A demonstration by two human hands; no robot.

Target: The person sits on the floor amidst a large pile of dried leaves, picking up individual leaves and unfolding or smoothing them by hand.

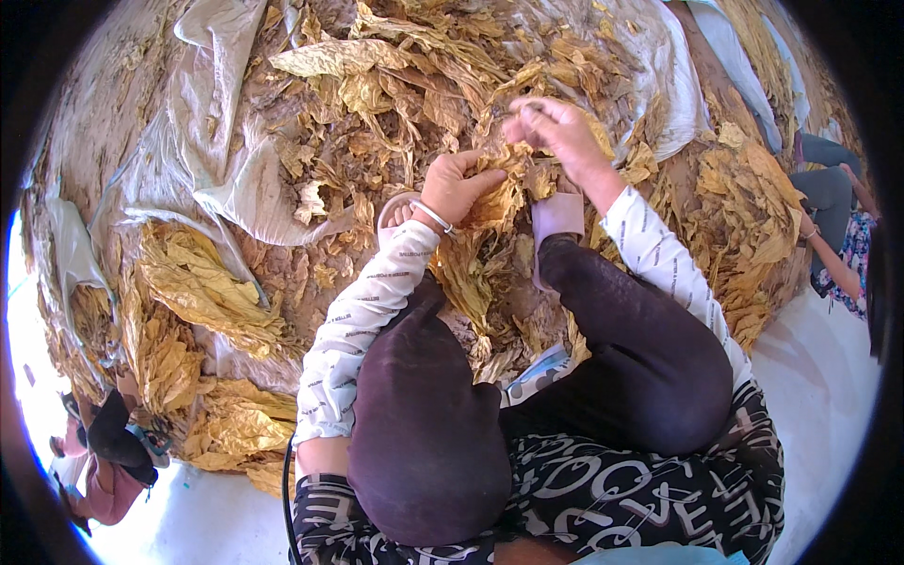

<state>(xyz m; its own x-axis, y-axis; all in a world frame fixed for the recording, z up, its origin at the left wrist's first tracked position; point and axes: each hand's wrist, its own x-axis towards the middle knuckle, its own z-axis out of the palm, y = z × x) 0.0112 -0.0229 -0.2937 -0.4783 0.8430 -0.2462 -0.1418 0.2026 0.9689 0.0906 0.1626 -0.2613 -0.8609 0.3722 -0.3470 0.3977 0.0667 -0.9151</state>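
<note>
My left hand (452,189), with a pale bangle at its wrist, pinches a crumpled bunch of dried yellow-brown leaves (498,201) that look like tobacco. The bunch is between my feet, over more leaves (466,282) lying on the ground. My right hand (558,134) is raised just beyond and to the right of the bunch. Its fingers are bent and blurred, so whether anything is between them cannot be told. Past both hands lies a loose heap of dried leaves (424,78), with one long pale leaf (346,58) on top.
White plastic sheeting (233,176) lies rumpled at the left, and more sheeting (671,92) at the upper right. Leaf piles (212,282) flank me, a large one (741,212) at the right. A person (113,452) sits at the lower left, another (840,233) at the right edge.
</note>
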